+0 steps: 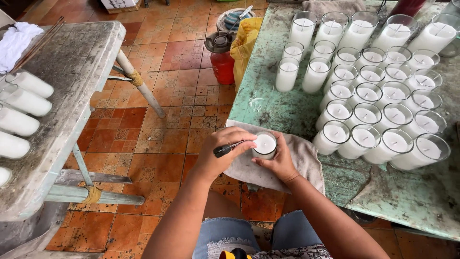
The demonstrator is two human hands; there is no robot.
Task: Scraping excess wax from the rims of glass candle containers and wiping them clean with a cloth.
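A: On the grey cloth (299, 156) at the near edge of the green table (268, 103): one glass candle (264, 145), upright. Right hand (278, 163) cupped round its side, left hand (221, 152) closed on a small dark-handled tool (225, 149), tip at the rim over the wax

B: hands close together then?

A: yes, both on the same glass, nearly touching. Can't tell if the tip is in the wax or just above it

B: risks?

A: my read: cloth overhangs the table edge, glass sits near that edge. A hard push with the tool could slide cloth and glass off onto the tile floor (158, 124). Slip of the tip likely gouges the wax or jabs the right thumb

B: the finished batch (378, 110)?

A: just beside, to the right. A right elbow swing could knock the front row, and they stand glass to glass, so one tipping takes neighbours
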